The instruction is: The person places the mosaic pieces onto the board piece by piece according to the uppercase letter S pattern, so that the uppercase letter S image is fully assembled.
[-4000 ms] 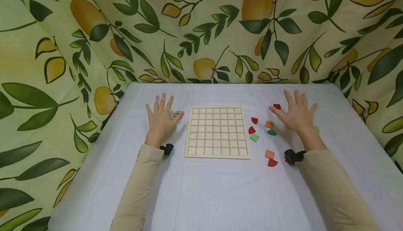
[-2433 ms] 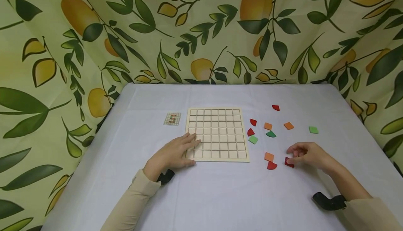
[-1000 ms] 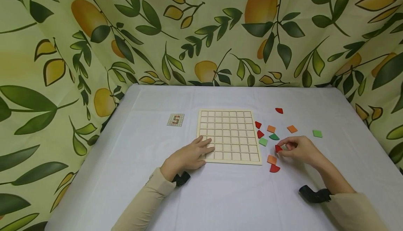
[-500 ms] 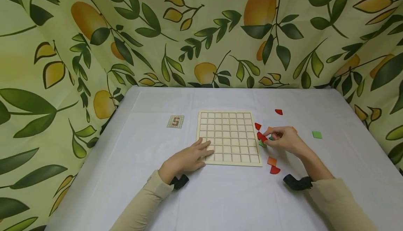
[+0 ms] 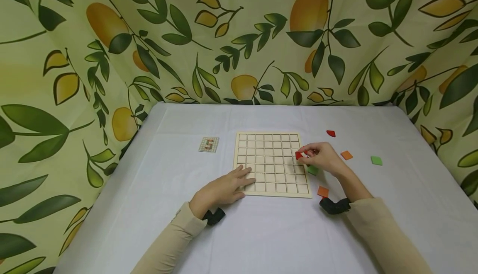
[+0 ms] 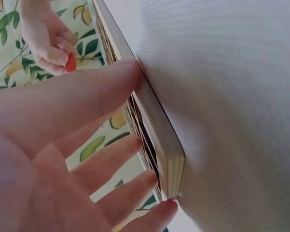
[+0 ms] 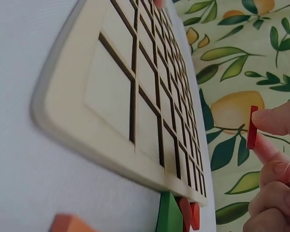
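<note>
A square wooden grid board (image 5: 274, 160) lies flat on the white table. My left hand (image 5: 220, 189) rests at its near left corner, fingers spread over the cells; in the left wrist view the thumb (image 6: 106, 82) touches the board's side edge. Over the board's right edge, my right hand (image 5: 323, 156) pinches a red quarter-circle tile (image 5: 298, 155) between thumb and fingertips. The right wrist view shows this red tile (image 7: 252, 128) edge-on, held apart from the board. Below the right hand, a green tile (image 5: 312, 170) shows beside the board; neighbouring tiles are partly hidden.
Left of the board lies a small card (image 5: 208, 144) with an S-like pattern on a grid. Loose on the right are an orange tile (image 5: 346, 155), a light green tile (image 5: 376, 160), a red tile (image 5: 330, 133) and a nearer orange tile (image 5: 323, 191).
My right hand took the red tile from the near right and carried it left to the board. My left hand came from the card to the board's corner, and the board slid slightly right.
</note>
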A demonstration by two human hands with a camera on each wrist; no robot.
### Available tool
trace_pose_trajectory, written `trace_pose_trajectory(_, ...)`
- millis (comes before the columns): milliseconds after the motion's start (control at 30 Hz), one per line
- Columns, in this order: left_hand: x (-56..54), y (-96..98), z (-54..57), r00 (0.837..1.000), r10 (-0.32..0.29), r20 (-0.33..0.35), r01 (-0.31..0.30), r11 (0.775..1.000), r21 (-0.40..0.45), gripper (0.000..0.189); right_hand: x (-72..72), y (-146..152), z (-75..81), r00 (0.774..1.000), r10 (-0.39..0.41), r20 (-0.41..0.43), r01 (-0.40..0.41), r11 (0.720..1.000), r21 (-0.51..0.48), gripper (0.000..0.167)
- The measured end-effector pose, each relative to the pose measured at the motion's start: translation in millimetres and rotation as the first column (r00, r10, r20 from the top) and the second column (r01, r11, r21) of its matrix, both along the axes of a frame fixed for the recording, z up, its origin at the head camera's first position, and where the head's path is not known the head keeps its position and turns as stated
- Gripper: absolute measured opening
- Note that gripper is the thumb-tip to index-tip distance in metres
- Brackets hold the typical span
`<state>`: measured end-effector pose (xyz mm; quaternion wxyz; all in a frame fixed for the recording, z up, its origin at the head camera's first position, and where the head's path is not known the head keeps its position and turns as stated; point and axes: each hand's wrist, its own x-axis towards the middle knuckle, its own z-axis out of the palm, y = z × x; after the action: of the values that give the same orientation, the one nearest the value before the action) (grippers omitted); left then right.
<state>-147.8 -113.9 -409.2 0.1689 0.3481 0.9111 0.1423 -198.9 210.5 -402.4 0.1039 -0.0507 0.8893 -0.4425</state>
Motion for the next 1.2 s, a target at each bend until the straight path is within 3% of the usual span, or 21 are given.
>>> trace_pose_trajectory(400,2.3,1.6,2.1,1.0,0.005,-0.013,-0.005,1.0,0.02,0.052,-20.6,-20,-10.8,0.999,0.007,0.036,-0.002,0.993,-0.122,0.032)
trace_pose_trajectory(633,1.4,-0.8,1.1,1.0,-0.001,-0.009,0.001,1.0,-0.015,0.05,-33.7,-30,-15.1,1.0,0.022,0.018,-0.02,0.995,-0.096,0.031)
trace_pose_trajectory(933,-1.8,-4.4,-0.7,0.998,0.018,0.059,-0.018,1.0,0.003,0.049,-48.6,-39,-23.2,0.999,0.04,0.006,-0.04,0.997,-0.067,0.03)
trace_pose_trajectory(1200,-2.0,-2.2,-2.5,1.0,0.007,0.026,-0.007,1.0,-0.007,0.05,-58.9,-46,-23.1,0.998,0.054,-0.034,-0.055,0.998,-0.024,0.027)
